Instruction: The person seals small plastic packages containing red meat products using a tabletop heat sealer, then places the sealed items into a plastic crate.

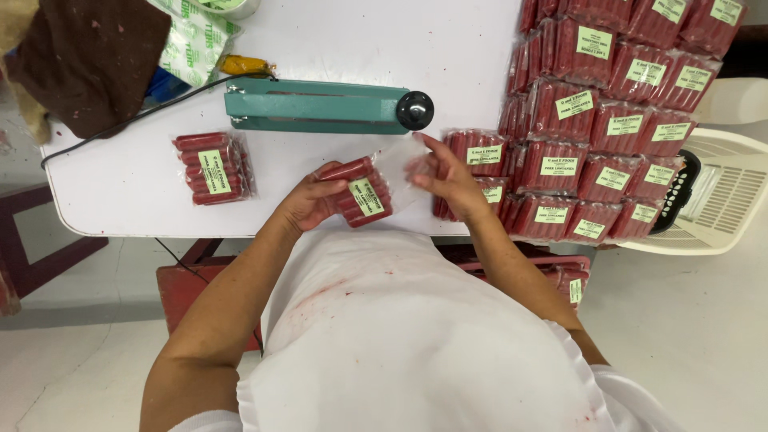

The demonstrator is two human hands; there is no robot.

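**Desk:** Sausage pack (pixel 362 194) — where does it sit, and who has it?

**Photographer:** It is held just above the near edge of the white table (pixel 120 184), in front of the person's white apron (pixel 400 336). It is a clear plastic bag of red sausages with a pale green label, and its open, empty end points up and to the right. The left hand (pixel 308 202) grips the filled end, fingers curled and clamped on the sausages. The right hand (pixel 448 180) pinches the loose plastic at the bag's mouth, thumb and fingers pressed together on the film.

**Desk:** What lies around it?

**Photographer:** A green heat sealer (pixel 320 106) lies across the table just beyond the hands, its black knob (pixel 415 110) near the bag's open end and its black cord (pixel 152 108) running off to the left. One finished pack (pixel 214 168) lies alone to the left, well apart from the hands. On the right, a stack of labelled packs (pixel 608 120) rises in overlapping rows, its nearest packs just beside the right hand. A white plastic basket (pixel 720 200) stands past the table's right edge. A brown cloth (pixel 92 56) sits at the far left corner.
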